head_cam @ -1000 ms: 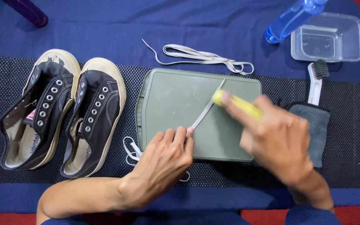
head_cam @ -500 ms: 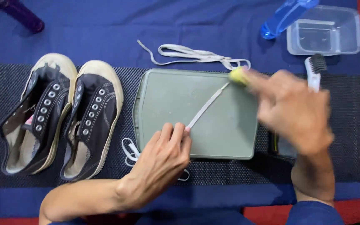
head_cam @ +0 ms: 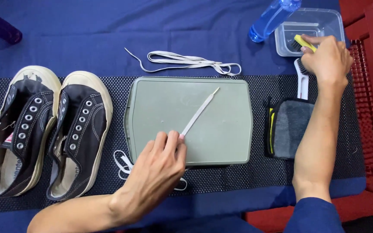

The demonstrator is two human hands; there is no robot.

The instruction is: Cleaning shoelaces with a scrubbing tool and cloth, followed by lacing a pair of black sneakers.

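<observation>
Blue cloth covers your surface (head_cam: 65,39), with a black mesh mat (head_cam: 238,177) laid across it. Your left hand (head_cam: 158,166) presses fingertips down on the near end of a flat white shoelace (head_cam: 199,113), pinning it on a grey-green plastic tray (head_cam: 221,129); the lace runs away from that hand at a slant. Your right hand (head_cam: 327,54) is clenched around a small yellow-handled brush (head_cam: 301,42), its head inside a clear plastic tub (head_cam: 309,26). Just under that hand lies a white-handled brush (head_cam: 302,84), then a grey cloth (head_cam: 290,127). A blue spray bottle (head_cam: 270,19) stands left of the tub. A second white lace (head_cam: 191,60) lies beyond the tray. Two black canvas shoes (head_cam: 44,129) sit left of your left hand.
</observation>
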